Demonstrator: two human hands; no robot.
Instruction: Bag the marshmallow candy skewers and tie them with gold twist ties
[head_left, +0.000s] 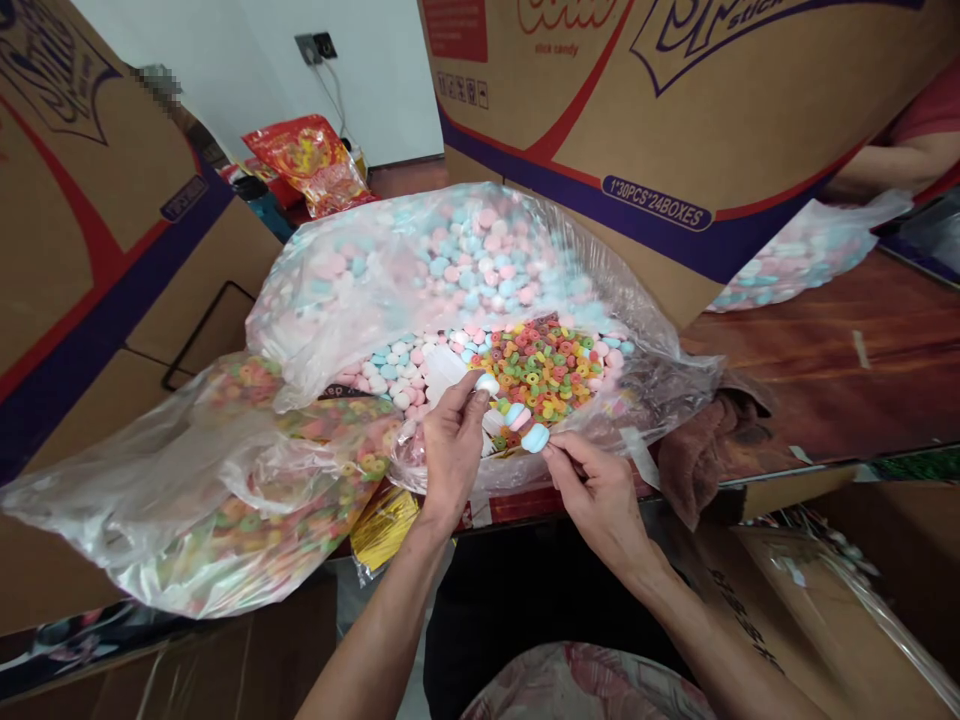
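Note:
My left hand (pixel 456 435) pinches a small white marshmallow (pixel 487 384) between thumb and fingertips. Below and right of it, my right hand (pixel 600 490) is closed at the lower end of a candy skewer (pixel 517 417), by a pale blue piece. Blue, pink and white pieces sit in a row on the skewer; its stick is mostly hidden. Just behind my hands lies a pile of ring gummies (pixel 544 365) in red, green, yellow and orange. Around them are loose pastel marshmallows (pixel 397 365), inside a large clear plastic bag (pixel 337 290).
At left slumps another clear bag (pixel 247 480) of ring gummies, beside golden twist ties (pixel 384 530). Large cartons (pixel 570 110) rise behind on both sides. A brown cloth (pixel 705 450) hangs over the table edge. Another person's arm (pixel 900 165) shows at right near a marshmallow bag (pixel 810 250).

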